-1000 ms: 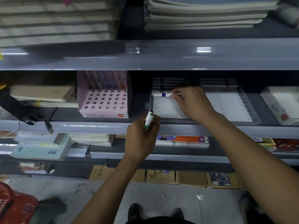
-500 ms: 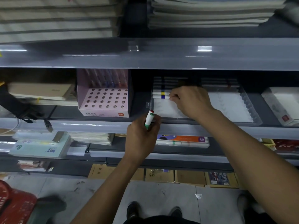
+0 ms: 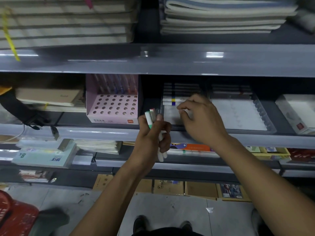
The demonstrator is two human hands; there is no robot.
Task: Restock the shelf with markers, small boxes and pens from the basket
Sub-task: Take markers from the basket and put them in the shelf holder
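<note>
Dim stationery aisle, grey shelf. Left hand clenched round markers, caps up, at tray's front-left corner. Right hand curled over clear tray; hold unclear. Judged light, stiff, slick; best pinched mid-barrel.

Right hand is drawing back from the racked markers; left hand is raising its green-capped marker toward those fingertips.
</note>
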